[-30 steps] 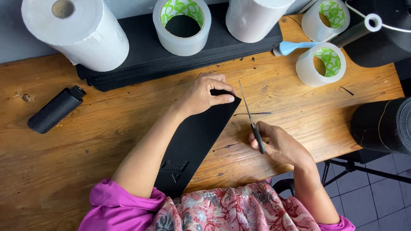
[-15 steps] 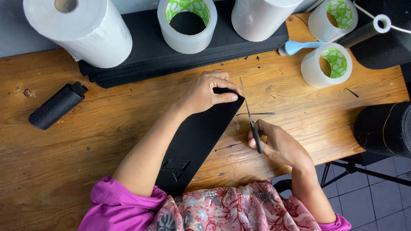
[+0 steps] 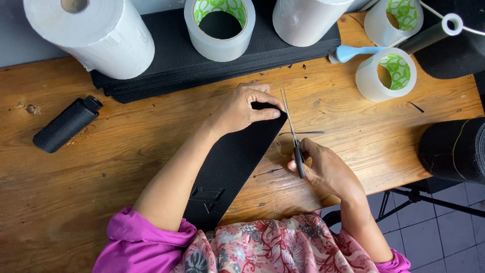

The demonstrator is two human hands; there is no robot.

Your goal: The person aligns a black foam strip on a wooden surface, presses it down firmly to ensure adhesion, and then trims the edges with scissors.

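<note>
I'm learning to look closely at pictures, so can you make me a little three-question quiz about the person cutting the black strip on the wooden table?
1. Which hand holds the scissors?
2. True or false: the left hand rests on the far end of the black strip.
3. How many clear tape rolls with green-patterned cores can you see? A two, B three, C five.

Key
1. The right hand.
2. True; its fingers press on the strip's end, beside the scissor blades.
3. B: one on the stack of black sheets, one at the top right edge, and one near the blue handle.
</note>
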